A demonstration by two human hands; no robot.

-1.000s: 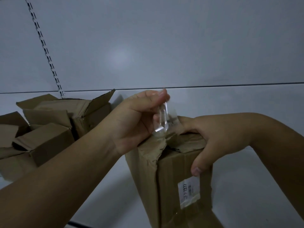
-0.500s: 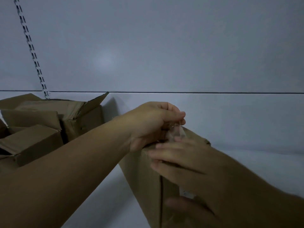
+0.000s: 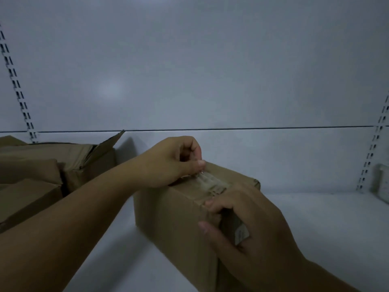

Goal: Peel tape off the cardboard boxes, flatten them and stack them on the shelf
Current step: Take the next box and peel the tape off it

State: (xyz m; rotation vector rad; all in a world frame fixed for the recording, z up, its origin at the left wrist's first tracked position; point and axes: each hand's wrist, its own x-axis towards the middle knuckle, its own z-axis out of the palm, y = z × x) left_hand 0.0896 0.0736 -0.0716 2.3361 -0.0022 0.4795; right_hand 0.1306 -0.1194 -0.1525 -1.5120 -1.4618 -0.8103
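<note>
The box (image 3: pixel 179 218) I am working on sits on the white shelf (image 3: pixel 315 228), roughly in the middle, with one corner turned toward me. A strip of clear tape (image 3: pixel 210 182) runs along its top seam and down over the near edge. It looks wrinkled and partly lifted at the far end.

My left hand (image 3: pixel 168 163) is at that far end, thumb and forefinger pinched tight on the loose end of the tape, the other fingers curled in. My right hand (image 3: pixel 248 228) wraps the near upper corner of the box, fingers spread over the top edge and thumb down the side, bracing it. A small white label (image 3: pixel 240 233) shows just under my palm.

To the left, well apart from this box, other opened boxes (image 3: pixel 52 169) lie in a heap with flaps up. Slotted shelf rails (image 3: pixel 19 91) run up the back panel on both sides.

As I judge it, the tape is the risk. It is thin and creased, so a sharp pull could snap it or split it lengthwise, leaving a strip stuck on the seam. It could also tear the cardboard surface away. If my right hand loosens, the box may slide or tip toward the pull.
</note>
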